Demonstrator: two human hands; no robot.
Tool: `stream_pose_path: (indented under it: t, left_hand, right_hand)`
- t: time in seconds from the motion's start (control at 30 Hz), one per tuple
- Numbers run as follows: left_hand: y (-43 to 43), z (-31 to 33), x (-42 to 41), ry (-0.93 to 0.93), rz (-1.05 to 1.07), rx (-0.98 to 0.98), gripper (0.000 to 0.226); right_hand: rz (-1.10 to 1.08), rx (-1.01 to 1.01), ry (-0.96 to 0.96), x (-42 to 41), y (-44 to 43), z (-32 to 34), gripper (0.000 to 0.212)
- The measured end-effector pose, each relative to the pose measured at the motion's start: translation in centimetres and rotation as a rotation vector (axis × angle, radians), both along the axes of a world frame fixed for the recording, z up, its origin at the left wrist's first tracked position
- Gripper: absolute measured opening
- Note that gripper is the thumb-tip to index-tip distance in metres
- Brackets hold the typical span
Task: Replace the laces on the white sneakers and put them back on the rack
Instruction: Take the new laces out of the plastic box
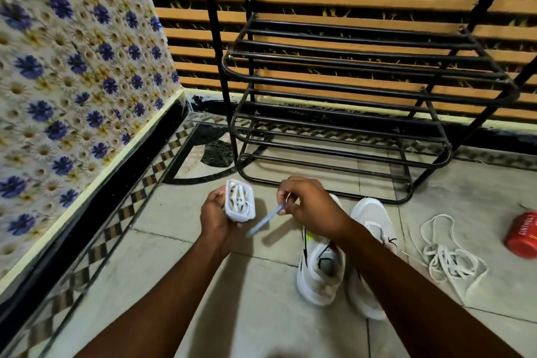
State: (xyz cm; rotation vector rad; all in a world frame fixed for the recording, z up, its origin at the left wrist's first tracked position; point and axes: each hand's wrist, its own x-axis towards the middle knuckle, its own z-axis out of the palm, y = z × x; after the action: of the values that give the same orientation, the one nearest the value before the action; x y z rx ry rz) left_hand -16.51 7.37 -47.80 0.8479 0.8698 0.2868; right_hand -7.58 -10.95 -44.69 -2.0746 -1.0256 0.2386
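Note:
My left hand [216, 219] grips a small clear packet of white laces [239, 200], held upright above the floor. My right hand [308, 206] pinches a thin blue strip [266, 221] that slants down toward the packet. Two white sneakers stand side by side on the tiles under my right forearm: the left sneaker [321, 270] shows its open collar, the right sneaker [374, 218] is partly hidden by my arm. A loose tangle of white old laces [447, 259] lies on the floor to the right of them.
A black metal shoe rack [343, 113] with bare shelves stands against the slatted wall just beyond the sneakers. A red tin [523, 234] lies at the right edge. A flower-patterned wall [72, 81] closes the left side.

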Motion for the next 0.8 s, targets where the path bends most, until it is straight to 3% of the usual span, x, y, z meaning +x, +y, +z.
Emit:
stream_pose_path:
  t: [0.2, 0.33, 0.57, 0.67, 0.8]
  left_hand:
    - [1.8, -1.1, -1.4, 0.016, 0.01, -0.02, 0.055]
    - [2.3, -2.0, -1.7, 0.022, 0.019, -0.06, 0.036]
    - [2.1, -3.5, -1.7, 0.021, -0.001, -0.075, 0.034]
    - [2.0, -3.7, -1.9, 0.048, 0.003, -0.078, 0.023]
    - [1.8, -3.7, -1.7, 0.037, -0.018, -0.08, 0.025]
  right_hand:
    - [0.083, -0.49, -0.299, -2.7, 1.8, -4.4, 0.016]
    - [0.179, -0.745, -0.4, -5.1, 3.4, -6.4, 0.029]
    - [0.418, -0.854, -0.53, -6.5, 3.5, -9.3, 0.028]
    - [0.476, -0.867, -0.577, -6.5, 3.4, -9.9, 0.026]
    - [0.259, -0.756, -0.376, -5.9, 4.3, -8.7, 0.031]
